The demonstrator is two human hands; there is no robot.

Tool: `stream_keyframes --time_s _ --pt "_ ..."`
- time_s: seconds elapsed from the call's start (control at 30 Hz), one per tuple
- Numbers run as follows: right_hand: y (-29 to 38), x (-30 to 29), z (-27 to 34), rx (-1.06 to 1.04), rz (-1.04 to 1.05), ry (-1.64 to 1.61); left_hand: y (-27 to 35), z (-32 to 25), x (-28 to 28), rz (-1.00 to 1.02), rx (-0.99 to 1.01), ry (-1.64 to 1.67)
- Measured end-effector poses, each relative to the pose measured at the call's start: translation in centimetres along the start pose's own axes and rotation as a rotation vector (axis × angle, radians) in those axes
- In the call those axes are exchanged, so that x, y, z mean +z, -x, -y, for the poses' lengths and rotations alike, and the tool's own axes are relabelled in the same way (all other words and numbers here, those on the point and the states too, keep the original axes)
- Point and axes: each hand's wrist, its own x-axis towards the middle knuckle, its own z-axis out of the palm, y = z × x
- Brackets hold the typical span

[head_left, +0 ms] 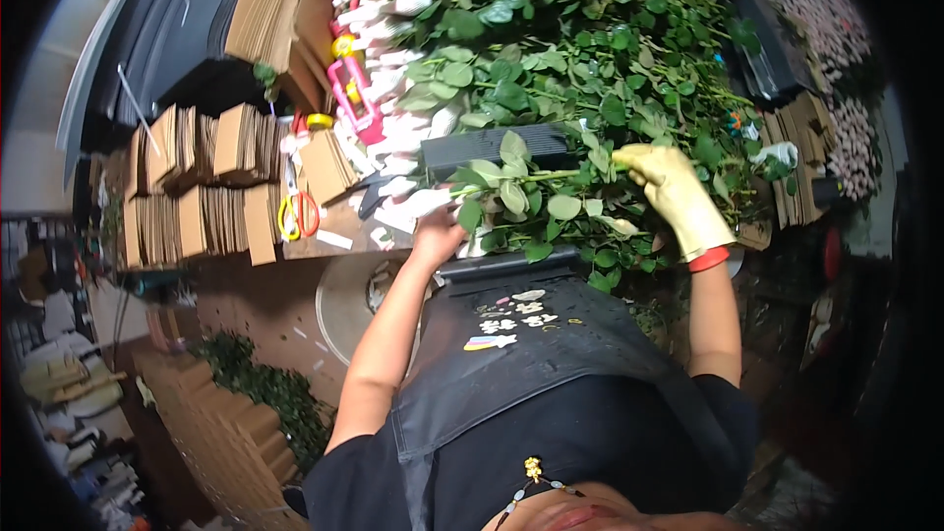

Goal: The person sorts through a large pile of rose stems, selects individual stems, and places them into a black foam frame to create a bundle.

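My left hand point(438, 230), bare, is at the pale head point(434, 203) of a rose, its fingers partly hidden by the bloom. The leafy rose stem point(549, 176) runs level to the right from there. My right hand point(664, 188), in a yellow rubber glove, grips this stem near its far end. Behind the stem lies a black ribbed block point(494, 147). A thick heap of rose stems point(590, 66) covers the table beyond, with whitish, overexposed flower heads point(394, 37) along its left side.
Left on the table point(369, 232) are stacked cardboard pieces point(214, 225), scissors point(299, 215) with yellow and orange handles, and a pink tape dispenser point(352, 99). Black sheets point(184, 37) stand behind. Pink blooms point(852, 162) are at far right. A round bin point(339, 310) stands below the table edge.
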Motion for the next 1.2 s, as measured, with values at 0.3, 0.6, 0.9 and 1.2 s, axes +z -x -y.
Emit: stream_keyframes --time_s 0.3,0.6,0.9,1.2 --pt "-2.5 0.6 7.2 0.194 0.171 0.533 1.9 -0.5 -0.8 -0.230 0.338 0.120" --pt "-8.6 13.5 12.5 0.301 0.534 0.220 2.1 0.3 -0.6 -0.319 0.445 0.039" --pt "-7.1 17.6 9.8 0.063 0.241 0.158 0.8 0.1 -1.1 -0.404 0.410 0.423" --pt "-7.4 18.7 10.0 0.134 0.297 0.344 1.6 1.4 -1.9 -0.639 0.419 0.253"
